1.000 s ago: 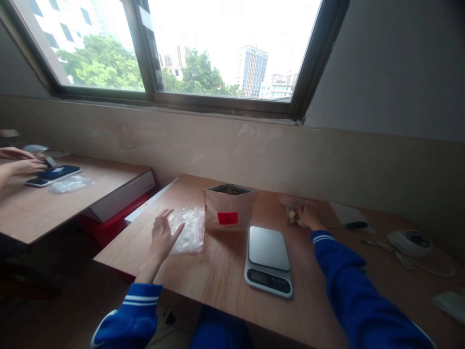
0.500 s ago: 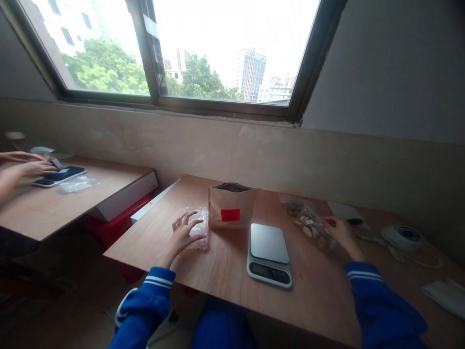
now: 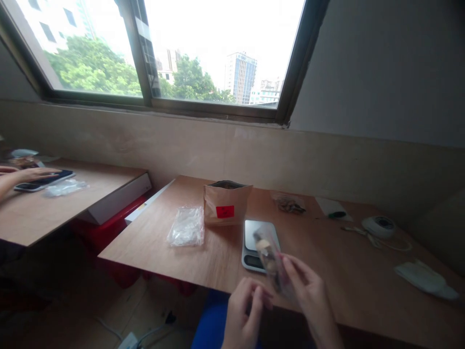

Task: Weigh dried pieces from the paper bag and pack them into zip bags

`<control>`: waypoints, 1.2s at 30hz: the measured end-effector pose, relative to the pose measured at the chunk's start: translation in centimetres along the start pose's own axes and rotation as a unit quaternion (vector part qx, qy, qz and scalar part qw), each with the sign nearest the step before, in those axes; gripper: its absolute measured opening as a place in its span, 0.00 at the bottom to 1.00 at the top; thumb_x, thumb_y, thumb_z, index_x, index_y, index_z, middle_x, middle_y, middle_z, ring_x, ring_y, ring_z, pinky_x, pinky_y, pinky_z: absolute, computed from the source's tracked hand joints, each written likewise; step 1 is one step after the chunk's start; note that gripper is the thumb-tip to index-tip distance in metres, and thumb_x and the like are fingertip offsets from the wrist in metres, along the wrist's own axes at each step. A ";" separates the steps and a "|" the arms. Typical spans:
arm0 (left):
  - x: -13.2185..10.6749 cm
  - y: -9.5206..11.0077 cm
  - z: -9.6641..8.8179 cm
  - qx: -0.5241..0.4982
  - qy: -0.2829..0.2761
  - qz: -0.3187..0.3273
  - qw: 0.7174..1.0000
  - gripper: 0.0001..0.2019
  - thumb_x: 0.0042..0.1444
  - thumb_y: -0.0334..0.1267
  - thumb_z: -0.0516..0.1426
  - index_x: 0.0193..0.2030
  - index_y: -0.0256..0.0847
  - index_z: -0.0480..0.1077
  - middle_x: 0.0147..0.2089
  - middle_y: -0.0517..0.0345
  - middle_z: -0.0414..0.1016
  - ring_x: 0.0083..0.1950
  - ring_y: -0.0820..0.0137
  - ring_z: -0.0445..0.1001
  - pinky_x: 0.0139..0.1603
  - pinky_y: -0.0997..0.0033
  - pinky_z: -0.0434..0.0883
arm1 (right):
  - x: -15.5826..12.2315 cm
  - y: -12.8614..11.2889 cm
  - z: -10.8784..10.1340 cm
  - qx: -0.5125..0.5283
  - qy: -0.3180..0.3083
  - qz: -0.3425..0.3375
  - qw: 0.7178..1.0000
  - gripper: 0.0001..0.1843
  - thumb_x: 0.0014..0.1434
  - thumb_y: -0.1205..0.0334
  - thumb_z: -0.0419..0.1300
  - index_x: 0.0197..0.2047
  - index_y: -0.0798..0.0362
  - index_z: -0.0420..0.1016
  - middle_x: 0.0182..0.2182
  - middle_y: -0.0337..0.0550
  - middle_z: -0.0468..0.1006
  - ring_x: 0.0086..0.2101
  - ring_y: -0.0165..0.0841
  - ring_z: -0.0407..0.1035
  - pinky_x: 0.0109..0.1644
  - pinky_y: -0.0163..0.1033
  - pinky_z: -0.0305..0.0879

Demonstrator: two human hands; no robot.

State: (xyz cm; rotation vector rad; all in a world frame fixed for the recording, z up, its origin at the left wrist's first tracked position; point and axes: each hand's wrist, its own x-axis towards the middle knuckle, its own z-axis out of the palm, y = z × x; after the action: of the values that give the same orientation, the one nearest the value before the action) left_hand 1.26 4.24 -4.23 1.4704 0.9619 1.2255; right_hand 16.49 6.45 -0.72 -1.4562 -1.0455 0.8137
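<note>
My right hand [image 3: 308, 286] pinches a clear plastic bag [image 3: 269, 257] with pale and brown slices in it, tilted over the near part of a kitchen scale [image 3: 256, 235]. Close to the bag's lower end is my left hand [image 3: 249, 310], its fingers curled closed; what they hold, if anything, I cannot make out. Behind the scale stands an open brown paper pouch [image 3: 225, 198] with a red label. A stack of clear plastic bags [image 3: 187, 227] lies to the pouch's left. Another filled clear bag [image 3: 290, 203] rests on the table behind the scale.
On the right of the wooden table [image 3: 327, 286] are a white round device with a cable [image 3: 379, 227], a white sheet with a dark green item [image 3: 336, 213], and a crumpled white cloth or bag [image 3: 425, 280]. A co-worker's hand [image 3: 32, 174] is at the left table.
My right hand has lifted a filled bag and brought it left and nearer, over the scale. My left hand has left the stack of clear bags, moved right and curled its fingers.
</note>
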 end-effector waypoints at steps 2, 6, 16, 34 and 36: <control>-0.1 0.3 0.7 -0.020 0.011 -0.038 0.999 0.17 0.63 0.49 0.48 0.39 0.40 0.71 0.35 0.52 0.75 0.35 0.68 0.73 0.38 0.72 0.68 | -1.2 -0.3 2.4 0.046 -0.077 0.016 0.996 0.23 0.47 0.42 0.65 0.33 0.55 0.82 0.30 0.49 0.82 0.31 0.42 0.77 0.32 0.38 0.74; 0.4 0.0 -0.7 -0.021 0.053 -0.094 0.994 0.19 0.58 0.54 0.53 0.45 0.41 0.72 0.41 0.49 0.76 0.41 0.63 0.74 0.43 0.70 0.68 | -2.6 -0.4 5.0 0.103 -0.108 0.031 0.988 0.18 0.46 0.45 0.68 0.30 0.52 0.81 0.30 0.46 0.80 0.32 0.41 0.77 0.33 0.39 0.76; 0.4 -0.3 -3.3 -0.067 0.095 -0.106 0.988 0.19 0.59 0.54 0.52 0.32 0.40 0.69 0.29 0.57 0.69 0.32 0.69 0.67 0.35 0.72 0.64 | -3.2 -0.2 6.4 0.060 -0.172 -0.033 0.983 0.16 0.49 0.49 0.67 0.26 0.55 0.79 0.28 0.43 0.73 0.27 0.33 0.71 0.29 0.35 0.71; 1.9 -2.1 -4.2 -0.048 0.016 -0.055 0.997 0.25 0.58 0.58 0.50 0.18 0.41 0.63 0.23 0.56 0.66 0.28 0.68 0.65 0.33 0.70 0.63 | -1.3 0.5 2.8 0.097 0.152 -0.035 0.983 0.21 0.49 0.45 0.66 0.33 0.55 0.73 0.19 0.38 0.73 0.22 0.31 0.69 0.29 0.35 0.67; 2.9 -3.5 -3.9 -0.117 0.061 -0.044 0.990 0.26 0.57 0.59 0.49 0.18 0.41 0.62 0.27 0.54 0.68 0.34 0.66 0.68 0.41 0.68 0.65 | -1.2 -0.3 3.7 0.109 0.122 -0.036 0.986 0.20 0.49 0.45 0.66 0.34 0.55 0.73 0.19 0.37 0.73 0.22 0.31 0.68 0.28 0.35 0.67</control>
State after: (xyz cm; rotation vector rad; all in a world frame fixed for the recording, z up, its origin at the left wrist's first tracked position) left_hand -2.06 8.50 -6.81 1.1688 0.9189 1.3286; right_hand 12.66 6.76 -1.08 -1.2872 -0.7938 0.6574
